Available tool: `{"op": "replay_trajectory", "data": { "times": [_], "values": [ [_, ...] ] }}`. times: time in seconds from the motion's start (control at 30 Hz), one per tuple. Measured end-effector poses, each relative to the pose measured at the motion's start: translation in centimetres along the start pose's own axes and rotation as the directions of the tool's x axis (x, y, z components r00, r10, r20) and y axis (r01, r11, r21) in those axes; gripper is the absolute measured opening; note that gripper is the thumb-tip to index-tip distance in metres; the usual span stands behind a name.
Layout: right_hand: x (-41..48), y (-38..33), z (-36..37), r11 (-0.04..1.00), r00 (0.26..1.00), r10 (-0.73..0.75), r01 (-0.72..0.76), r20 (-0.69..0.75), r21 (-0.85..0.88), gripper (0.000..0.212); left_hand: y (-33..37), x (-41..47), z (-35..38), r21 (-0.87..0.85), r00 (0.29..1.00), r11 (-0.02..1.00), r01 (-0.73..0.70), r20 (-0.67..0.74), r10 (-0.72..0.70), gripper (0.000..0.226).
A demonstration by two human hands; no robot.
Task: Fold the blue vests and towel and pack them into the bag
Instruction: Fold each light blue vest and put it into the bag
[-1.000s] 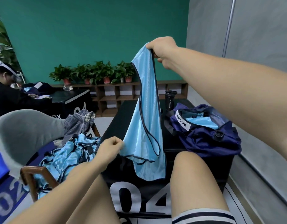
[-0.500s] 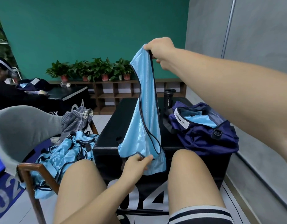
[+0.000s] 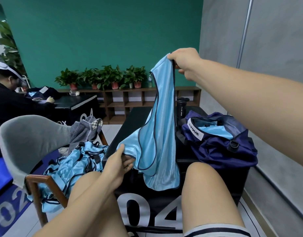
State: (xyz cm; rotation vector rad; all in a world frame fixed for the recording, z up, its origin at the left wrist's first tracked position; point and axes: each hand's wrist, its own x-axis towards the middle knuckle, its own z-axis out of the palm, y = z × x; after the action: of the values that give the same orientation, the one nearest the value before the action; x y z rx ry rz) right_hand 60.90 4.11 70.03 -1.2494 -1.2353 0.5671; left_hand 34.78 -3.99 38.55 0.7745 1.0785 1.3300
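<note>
Left hand (image 3: 119, 161) has pulled the lower edge of the held vest (image 3: 161, 134) out leftward since 0.5 s ago. Thumb above, fingers beneath, pinching the dark-piped hem. Right hand (image 3: 185, 61) grips the vest top, raised high. Fabric hangs over the near edge of the black table (image 3: 130, 120), between the knees. Bag (image 3: 220, 146) sits open at table right, blue cloth inside, bottle (image 3: 182, 106) just behind. Vest pile (image 3: 74, 161) and towel (image 3: 86, 130) lie on the chair (image 3: 27, 137), left.

A black box-shaped table (image 3: 128, 122) stood before the knees. On its right part lay a navy fabric bag (image 3: 219, 147), with a black cylindrical bottle (image 3: 181, 106) behind it. Left of the bag, a light-blue mesh vest (image 3: 161, 134) hung between the right hand (image 3: 183, 60) above and the left hand (image 3: 118, 163) below. Left of the table, a grey-shelled wooden chair (image 3: 27, 139) carried a heap of light-blue vests (image 3: 74, 161), with a grey striped towel (image 3: 84, 130) behind the heap.
</note>
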Motion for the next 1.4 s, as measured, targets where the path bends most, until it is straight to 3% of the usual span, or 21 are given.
{"op": "replay_trajectory", "data": {
  "times": [0.1,0.3,0.37,0.47,0.6,0.83,0.9,1.03,1.17,1.33,1.4],
  "values": [
    [0.1,0.2,-0.6,1.000,1.000,-0.002,0.002,0.005,0.010,0.009,1.7,0.0,-0.9,-0.060,0.999,0.998,0.003,0.043,0.000,0.035],
    [0.7,0.4,-2.4,0.998,1.000,0.018,-0.017,-0.015,0.067,0.008,8.5,-0.1,-2.7,-0.144,0.975,0.979,-0.142,0.148,0.163,0.048],
    [0.9,0.5,-3.1,0.996,1.000,0.030,-0.029,-0.007,0.084,0.006,10.8,-0.2,-3.3,-0.116,0.946,0.973,-0.200,0.238,0.222,0.051],
    [0.9,0.4,-4.0,0.995,0.999,0.032,-0.033,0.014,0.095,0.013,13.2,0.1,-4.1,0.044,0.901,0.948,-0.314,0.329,0.283,0.033],
    [0.8,0.1,-5.0,0.991,1.000,0.018,-0.021,0.022,0.131,0.012,15.9,0.9,-4.8,0.161,0.904,0.934,-0.319,0.348,0.248,0.094],
    [0.5,-0.2,-6.8,0.966,0.997,0.076,-0.073,-0.002,0.247,0.008,20.3,0.1,-5.6,0.184,0.793,0.920,-0.347,0.580,0.183,0.071],
    [0.6,-0.1,-7.2,0.952,0.995,0.095,-0.093,0.007,0.291,0.005,21.2,0.7,-5.9,0.182,0.833,0.921,-0.343,0.511,0.210,0.069],
    [0.6,0.2,-7.8,0.941,0.990,0.122,-0.139,0.074,0.307,0.016,22.0,2.1,-5.7,0.128,0.918,0.922,-0.366,0.216,0.334,0.056],
    [0.6,0.6,-8.2,0.941,0.983,0.108,-0.150,0.149,0.303,0.017,23.0,2.6,-5.6,0.126,0.895,0.890,-0.438,0.148,0.420,0.043],
    [0.7,0.8,-8.2,0.951,0.972,0.084,-0.144,0.219,0.273,0.006,24.5,2.7,-4.9,0.298,0.828,0.780,-0.549,0.073,0.555,0.020],
    [0.5,0.8,-8.2,0.955,0.968,0.070,-0.135,0.241,0.263,0.022,25.4,3.0,-4.8,0.379,0.807,0.736,-0.561,0.053,0.588,0.010]
  ]
}}
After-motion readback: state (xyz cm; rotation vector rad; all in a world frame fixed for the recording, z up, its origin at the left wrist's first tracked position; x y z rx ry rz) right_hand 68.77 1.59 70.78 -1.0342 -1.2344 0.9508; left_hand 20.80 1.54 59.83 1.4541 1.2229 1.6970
